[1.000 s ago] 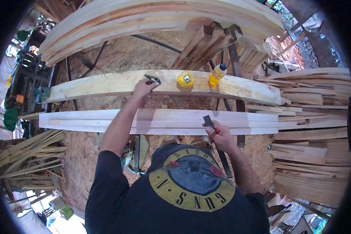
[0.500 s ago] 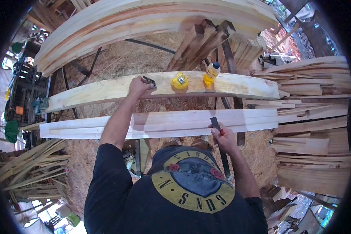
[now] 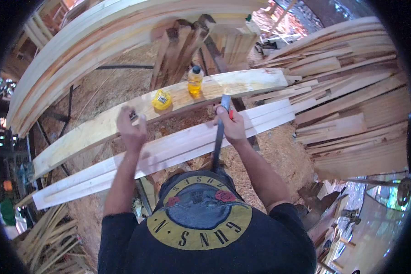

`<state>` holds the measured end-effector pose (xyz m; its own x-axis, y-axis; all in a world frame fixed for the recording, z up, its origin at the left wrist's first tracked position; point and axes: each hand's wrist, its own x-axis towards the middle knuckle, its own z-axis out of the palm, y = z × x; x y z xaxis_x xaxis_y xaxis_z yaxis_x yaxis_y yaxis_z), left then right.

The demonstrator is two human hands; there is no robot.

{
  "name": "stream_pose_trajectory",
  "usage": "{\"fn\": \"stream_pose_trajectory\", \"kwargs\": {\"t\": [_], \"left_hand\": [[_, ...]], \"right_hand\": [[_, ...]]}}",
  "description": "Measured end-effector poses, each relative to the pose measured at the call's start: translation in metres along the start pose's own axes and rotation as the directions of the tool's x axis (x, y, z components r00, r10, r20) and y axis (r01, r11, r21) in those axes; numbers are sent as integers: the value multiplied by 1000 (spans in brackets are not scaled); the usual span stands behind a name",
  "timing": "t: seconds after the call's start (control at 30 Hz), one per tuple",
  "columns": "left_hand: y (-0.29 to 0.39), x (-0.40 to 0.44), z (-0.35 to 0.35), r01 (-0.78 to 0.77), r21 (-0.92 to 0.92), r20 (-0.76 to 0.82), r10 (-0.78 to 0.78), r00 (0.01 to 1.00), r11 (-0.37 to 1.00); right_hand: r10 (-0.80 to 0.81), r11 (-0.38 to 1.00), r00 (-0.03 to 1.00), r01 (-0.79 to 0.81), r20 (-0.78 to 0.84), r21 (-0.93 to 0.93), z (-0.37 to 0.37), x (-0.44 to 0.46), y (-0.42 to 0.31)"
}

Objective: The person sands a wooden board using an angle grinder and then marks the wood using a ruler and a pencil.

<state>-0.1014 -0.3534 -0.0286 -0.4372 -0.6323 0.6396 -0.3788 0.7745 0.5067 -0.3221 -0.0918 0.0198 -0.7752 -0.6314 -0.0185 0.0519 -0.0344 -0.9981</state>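
My left hand (image 3: 132, 130) is smeared by motion above the near edge of a curved plank (image 3: 91, 125). Between its thumb and fingers shows a small dark tool (image 3: 133, 115), too blurred to name. My right hand (image 3: 233, 124) is closed around a long dark flat bar (image 3: 219, 137), held upright over the straight white board (image 3: 178, 148). A red pencil (image 3: 231, 114) pokes out of that same fist. Farther along the curved plank sit a yellow tape measure (image 3: 161, 99) and a bottle of yellow liquid (image 3: 195, 82) with a dark cap.
A large curved laminated timber (image 3: 96, 45) spans the far side. Upright wooden posts (image 3: 178, 52) stand behind the bottle. Stacked boards (image 3: 342, 114) fill the right side, and thin offcuts (image 3: 50, 242) pile up at lower left. Sawdust (image 3: 274, 160) covers the ground.
The view has swung to the right, so the boards now slant. My left hand has turned, its thumb now apart from its fingers. My right hand has moved forward with the bar and pencil.
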Motion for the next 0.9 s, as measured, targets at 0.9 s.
{"fn": "stream_pose_trajectory", "kwargs": {"t": [0.9], "left_hand": [[255, -73, 106, 476, -179, 880, -77, 469, 861]], "right_hand": [[384, 916, 923, -378, 21, -135, -276, 20, -2]]}}
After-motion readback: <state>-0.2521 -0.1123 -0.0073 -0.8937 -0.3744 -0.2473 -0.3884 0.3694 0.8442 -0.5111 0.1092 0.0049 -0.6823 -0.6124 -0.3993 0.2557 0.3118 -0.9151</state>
